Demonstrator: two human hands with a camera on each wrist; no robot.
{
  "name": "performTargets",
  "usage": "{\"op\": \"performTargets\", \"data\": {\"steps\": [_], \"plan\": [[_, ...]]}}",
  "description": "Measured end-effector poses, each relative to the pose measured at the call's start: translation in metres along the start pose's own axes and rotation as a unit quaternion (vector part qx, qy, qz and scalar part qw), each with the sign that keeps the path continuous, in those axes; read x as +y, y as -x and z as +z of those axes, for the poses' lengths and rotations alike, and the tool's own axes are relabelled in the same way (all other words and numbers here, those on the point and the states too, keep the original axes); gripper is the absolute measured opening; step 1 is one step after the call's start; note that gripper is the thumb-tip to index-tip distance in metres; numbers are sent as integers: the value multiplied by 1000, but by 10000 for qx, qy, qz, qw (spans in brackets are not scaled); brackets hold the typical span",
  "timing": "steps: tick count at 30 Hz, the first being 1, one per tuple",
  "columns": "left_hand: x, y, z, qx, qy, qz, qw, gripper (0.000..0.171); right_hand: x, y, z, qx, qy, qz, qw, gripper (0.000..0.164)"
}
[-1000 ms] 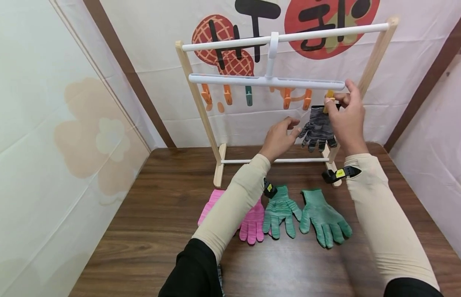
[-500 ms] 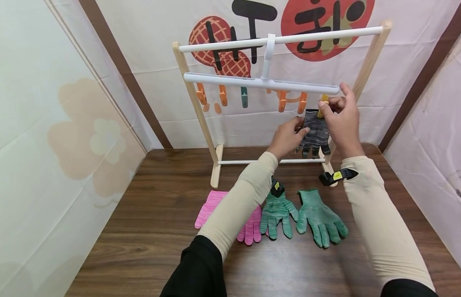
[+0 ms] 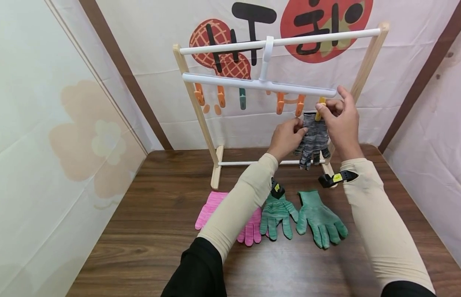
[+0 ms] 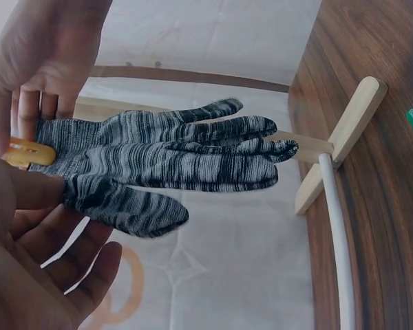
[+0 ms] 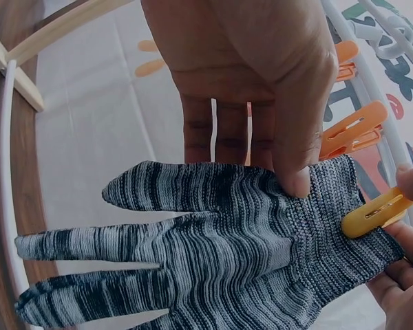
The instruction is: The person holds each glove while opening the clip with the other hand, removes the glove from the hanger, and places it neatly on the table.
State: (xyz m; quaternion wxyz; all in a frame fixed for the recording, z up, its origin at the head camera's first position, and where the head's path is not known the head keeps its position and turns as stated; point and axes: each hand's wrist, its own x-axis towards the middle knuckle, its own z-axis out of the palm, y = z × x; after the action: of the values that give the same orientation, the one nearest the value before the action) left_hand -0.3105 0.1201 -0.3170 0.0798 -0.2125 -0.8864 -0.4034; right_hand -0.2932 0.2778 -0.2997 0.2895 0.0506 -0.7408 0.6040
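Observation:
A black-and-grey striped knit glove (image 3: pixel 314 134) hangs fingers down under the right end of a white hanger (image 3: pixel 230 81). My right hand (image 3: pixel 343 123) pinches a yellow clothespin (image 5: pixel 375 214) whose jaws sit on the glove's cuff; its index finger reaches up to the hanger's end. My left hand (image 3: pixel 286 138) pinches the glove's side near the cuff, thumb in front, as the right wrist view shows. The other left fingers (image 4: pixel 96 275) are spread behind. In the left wrist view the glove (image 4: pixel 186 161) lies stretched between both hands.
The hanger hooks over the top bar (image 3: pixel 327 37) of a wooden rack. Several orange clothespins (image 3: pixel 221 97) and a green clothespin (image 3: pixel 242 99) hang along it. Two green gloves (image 3: pixel 321 218) and pink gloves (image 3: pixel 211 208), partly under my left forearm, lie on the wooden table (image 3: pixel 141 247).
My left hand has moved right and taken hold of the glove's side. The glove and yellow clothespin have come slightly lower, and the hanger's right end has dipped. The right hand keeps its pinch.

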Motion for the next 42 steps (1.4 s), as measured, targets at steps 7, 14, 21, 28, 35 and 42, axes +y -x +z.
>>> {"op": "performTargets", "data": {"steps": [7, 14, 21, 28, 35, 42], "plan": [[-1, 3, -1, -88, -35, 22, 10000, 13, -3, 2, 1, 103, 211, 46, 9997, 73], [-5, 9, -5, -165, 114, -9, 9998, 20, -7, 1, 1, 200, 539, 75, 9983, 70], [-15, 17, -14, -238, 247, 28, 9994, 21, -8, 1, 5, 294, 566, 99, 9979, 67], [-21, 21, -20, -292, 244, 32, 9993, 14, -7, 3, 9, 309, 475, 174, 9982, 67], [-25, 23, -22, -398, 122, 188, 9990, 11, -7, 4, 11, 401, 460, 202, 9979, 65], [-33, 32, -27, -575, 102, 299, 9978, 9, -7, 2, 11, 485, 505, 162, 9974, 66]]}}
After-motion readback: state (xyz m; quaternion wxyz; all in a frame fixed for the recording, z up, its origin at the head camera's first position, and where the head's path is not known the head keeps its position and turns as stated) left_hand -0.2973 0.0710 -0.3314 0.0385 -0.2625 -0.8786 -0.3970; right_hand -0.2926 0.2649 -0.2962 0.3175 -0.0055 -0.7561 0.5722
